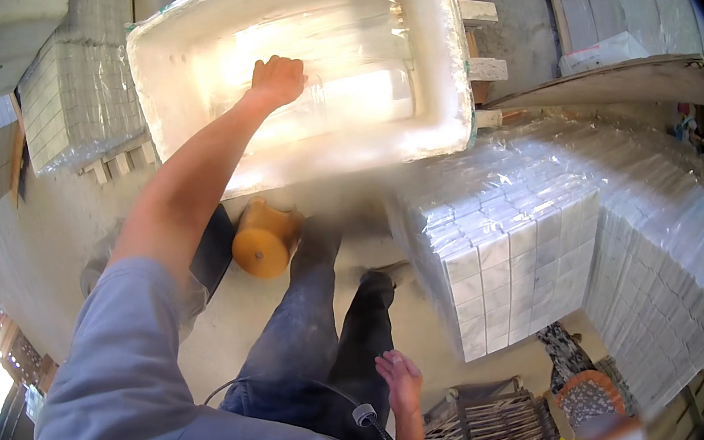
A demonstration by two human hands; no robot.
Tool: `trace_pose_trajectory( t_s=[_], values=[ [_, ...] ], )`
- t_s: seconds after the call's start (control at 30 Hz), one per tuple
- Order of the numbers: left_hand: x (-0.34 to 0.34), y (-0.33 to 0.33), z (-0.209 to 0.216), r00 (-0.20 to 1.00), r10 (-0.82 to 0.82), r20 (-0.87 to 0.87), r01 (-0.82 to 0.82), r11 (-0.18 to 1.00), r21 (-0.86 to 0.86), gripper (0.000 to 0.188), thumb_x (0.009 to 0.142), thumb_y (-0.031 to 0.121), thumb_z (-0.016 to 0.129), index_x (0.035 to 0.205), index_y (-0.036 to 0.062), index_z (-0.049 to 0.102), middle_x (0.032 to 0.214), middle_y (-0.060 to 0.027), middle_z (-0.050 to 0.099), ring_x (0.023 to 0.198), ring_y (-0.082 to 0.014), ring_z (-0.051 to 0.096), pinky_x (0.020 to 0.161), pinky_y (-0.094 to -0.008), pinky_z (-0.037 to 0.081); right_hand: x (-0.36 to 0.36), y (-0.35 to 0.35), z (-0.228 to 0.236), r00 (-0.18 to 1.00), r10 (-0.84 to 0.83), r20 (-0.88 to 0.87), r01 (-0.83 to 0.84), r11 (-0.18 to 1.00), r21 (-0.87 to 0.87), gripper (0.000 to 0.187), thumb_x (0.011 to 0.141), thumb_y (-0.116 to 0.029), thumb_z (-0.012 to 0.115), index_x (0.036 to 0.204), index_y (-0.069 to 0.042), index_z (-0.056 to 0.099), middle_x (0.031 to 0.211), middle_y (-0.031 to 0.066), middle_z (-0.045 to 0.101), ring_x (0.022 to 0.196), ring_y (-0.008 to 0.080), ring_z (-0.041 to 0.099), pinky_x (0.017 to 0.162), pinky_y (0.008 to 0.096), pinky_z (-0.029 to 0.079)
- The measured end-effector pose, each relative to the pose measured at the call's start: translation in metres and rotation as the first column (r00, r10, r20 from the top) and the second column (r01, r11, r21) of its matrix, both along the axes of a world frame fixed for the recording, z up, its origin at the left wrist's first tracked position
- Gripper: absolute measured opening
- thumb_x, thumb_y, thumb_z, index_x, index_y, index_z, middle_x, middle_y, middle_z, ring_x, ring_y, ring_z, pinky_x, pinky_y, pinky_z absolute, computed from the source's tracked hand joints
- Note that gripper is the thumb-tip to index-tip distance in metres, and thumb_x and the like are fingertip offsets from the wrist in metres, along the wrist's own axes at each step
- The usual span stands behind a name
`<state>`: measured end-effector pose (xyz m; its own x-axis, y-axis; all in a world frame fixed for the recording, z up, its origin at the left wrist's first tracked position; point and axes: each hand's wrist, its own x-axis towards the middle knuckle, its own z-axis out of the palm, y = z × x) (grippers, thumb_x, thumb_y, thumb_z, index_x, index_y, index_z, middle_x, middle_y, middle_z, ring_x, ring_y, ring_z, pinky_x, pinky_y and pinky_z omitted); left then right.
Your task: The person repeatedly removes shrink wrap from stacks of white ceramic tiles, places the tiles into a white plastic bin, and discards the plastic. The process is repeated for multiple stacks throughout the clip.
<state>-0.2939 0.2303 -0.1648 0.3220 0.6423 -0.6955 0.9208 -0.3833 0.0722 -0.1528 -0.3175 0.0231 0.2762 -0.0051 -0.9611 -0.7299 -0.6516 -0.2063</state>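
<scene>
In front of me is a large white rectangular tub point(170, 74) with a rough rim. Clear, shiny plastic film point(366, 96) seems to lie inside it, though glare blurs the details. My left hand point(278, 80) is stretched out over the tub's middle, its fingers curled closed; whatever they grip is hidden beneath them. Down by my right leg hangs my right hand point(399, 378), holding nothing, its fingers loosely apart.
Stacks of white tiles in clear film point(520, 259) stand close on my right. Near my feet sits an orange-yellow, spool-shaped object point(261, 242). A wooden pallet point(480, 13) shows beside the tub. A dark cable point(364, 414) crosses my body. More wrapped stacks point(78, 96) stand far left.
</scene>
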Motion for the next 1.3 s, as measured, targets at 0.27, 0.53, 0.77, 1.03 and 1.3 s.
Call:
trace_pose_trajectory(
  t_s=[0.27, 0.53, 0.77, 1.03, 1.3],
  values=[
    [-0.041, -0.017, 0.016, 0.993, -0.071, 0.090, 0.077, 0.994, -0.073, 0.071, 0.074, 0.013, 0.067, 0.138, 0.0096, 0.037, 0.135, -0.0158, 0.044, 0.124, -0.0353, 0.044, 0.098, -0.0506, 0.043, -0.006, 0.034, 0.009, 0.998, -0.051, 0.035, 0.049, 0.998, 0.042, 0.031, 0.095, -0.012, 0.053, 0.118, 0.008, 0.052, 0.110, 0.0198, 0.060, 0.097, 0.0318, 0.064, 0.086, 0.0395, 0.053],
    [-0.113, -0.029, 0.028, 0.899, -0.044, 0.436, -0.090, 0.955, 0.283, 0.046, 0.076, -0.008, 0.044, 0.119, 0.0024, 0.055, 0.113, -0.0232, 0.059, 0.106, -0.0385, 0.055, 0.092, -0.0437, 0.045, -0.005, 0.040, 0.020, 0.996, -0.064, 0.055, 0.059, 0.994, 0.087, 0.026, 0.095, -0.011, 0.051, 0.116, 0.005, 0.056, 0.109, 0.0180, 0.062, 0.094, 0.0281, 0.066, 0.083, 0.0359, 0.054],
    [-0.077, -0.056, 0.185, 0.655, 0.120, 0.746, -0.441, 0.862, 0.249, 0.047, 0.074, -0.015, 0.040, 0.113, -0.0002, 0.061, 0.107, -0.0196, 0.065, 0.103, -0.0299, 0.062, 0.092, -0.0346, 0.047, 0.008, 0.068, 0.042, 0.983, 0.109, 0.147, -0.143, 0.960, 0.242, 0.030, 0.094, -0.012, 0.052, 0.117, 0.008, 0.055, 0.109, 0.0188, 0.061, 0.095, 0.0276, 0.065, 0.084, 0.0350, 0.053],
    [-0.021, -0.148, 0.349, -0.022, 0.550, 0.835, -0.374, 0.770, -0.517, 0.037, 0.079, -0.011, 0.040, 0.107, -0.0038, 0.064, 0.101, -0.0122, 0.068, 0.098, -0.0194, 0.063, 0.092, -0.0305, 0.047, 0.055, 0.126, 0.113, 0.809, 0.295, 0.508, -0.536, 0.726, 0.431, 0.028, 0.093, -0.013, 0.054, 0.115, 0.004, 0.058, 0.102, 0.0118, 0.065, 0.091, 0.0175, 0.063, 0.084, 0.0290, 0.049],
    [0.032, -0.233, 0.458, -0.359, 0.816, 0.454, 0.100, 0.517, -0.850, 0.046, 0.075, -0.003, 0.040, 0.120, -0.0090, 0.052, 0.106, -0.0268, 0.063, 0.100, -0.0386, 0.061, 0.082, -0.0489, 0.053, 0.109, 0.147, 0.250, 0.532, 0.049, 0.845, -0.794, 0.376, 0.478, 0.065, 0.080, -0.009, 0.068, 0.138, -0.003, 0.038, 0.139, 0.0157, 0.041, 0.125, 0.0258, 0.042, 0.104, 0.0391, 0.034]
  ],
)
